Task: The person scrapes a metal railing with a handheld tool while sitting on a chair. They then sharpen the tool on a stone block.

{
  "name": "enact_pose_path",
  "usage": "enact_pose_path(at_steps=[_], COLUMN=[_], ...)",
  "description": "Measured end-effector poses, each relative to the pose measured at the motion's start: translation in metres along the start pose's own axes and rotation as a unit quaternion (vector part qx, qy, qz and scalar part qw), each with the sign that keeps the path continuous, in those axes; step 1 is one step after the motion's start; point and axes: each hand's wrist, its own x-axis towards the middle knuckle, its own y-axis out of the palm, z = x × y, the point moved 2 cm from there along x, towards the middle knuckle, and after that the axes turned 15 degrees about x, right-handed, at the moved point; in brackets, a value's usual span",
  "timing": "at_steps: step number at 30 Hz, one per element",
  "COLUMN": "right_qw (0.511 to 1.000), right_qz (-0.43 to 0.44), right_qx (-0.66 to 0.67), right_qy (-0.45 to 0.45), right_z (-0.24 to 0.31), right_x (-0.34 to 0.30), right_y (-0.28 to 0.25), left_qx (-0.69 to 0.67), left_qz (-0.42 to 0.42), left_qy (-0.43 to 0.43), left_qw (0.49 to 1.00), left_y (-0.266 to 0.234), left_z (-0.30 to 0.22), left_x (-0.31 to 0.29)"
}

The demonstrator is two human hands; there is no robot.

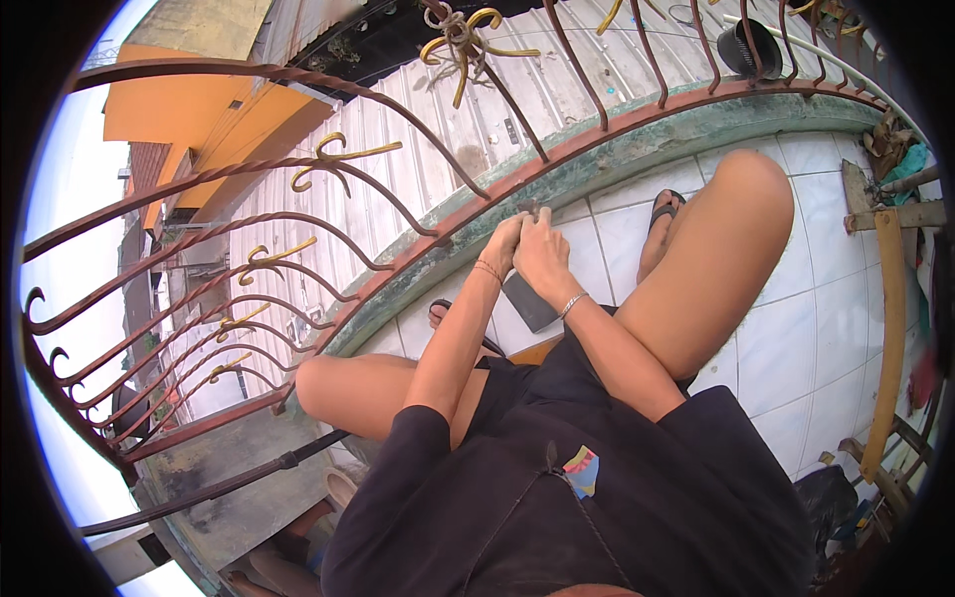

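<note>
My left hand (504, 244) and my right hand (542, 257) are pressed together in front of me, close to the green ledge (597, 171) under the railing. Both have their fingers closed and bent inward. Something small and dark seems to show at the fingertips, but its kind is hidden. Below the hands, beside my right wrist, a flat dark grey rectangular piece (532, 303) shows against the white tiles. Whether a hand touches that piece, I cannot tell.
A rust-brown iron railing (502, 189) with yellow scrolls curves along the ledge. Beyond lies a corrugated roof (368, 164); a black pot (749, 50) stands by the bars. White tiles (771, 343) cover the floor. Wooden pieces (883, 328) and a black bag (824, 497) are at the right.
</note>
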Motion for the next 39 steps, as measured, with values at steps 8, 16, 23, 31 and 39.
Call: enact_pose_path(at_steps=[8, 16, 23, 31, 39], right_qw=[0.981, 0.900, 0.772, 0.764, 0.755], right_qz=[-0.019, 0.040, 0.056, 0.016, -0.015], right_qx=[0.150, 0.340, 0.539, 0.555, 0.550], right_qy=[0.121, 0.271, 0.332, 0.328, 0.357], right_z=[-0.017, -0.072, -0.044, -0.026, -0.013], right_x=[0.006, 0.023, 0.014, 0.011, 0.014], right_y=[0.012, 0.026, 0.016, 0.023, 0.021], left_qx=[-0.105, -0.110, -0.020, -0.047, -0.059], left_qz=[0.052, 0.051, -0.001, 0.008, -0.014], left_qy=[0.007, -0.036, -0.045, -0.023, -0.055], left_qw=[0.993, 0.992, 0.999, 0.999, 0.997], left_y=[-0.014, 0.010, 0.016, 0.005, 0.012], left_z=[0.006, 0.005, 0.003, 0.009, -0.001], left_x=[0.019, 0.046, 0.037, 0.037, 0.027])
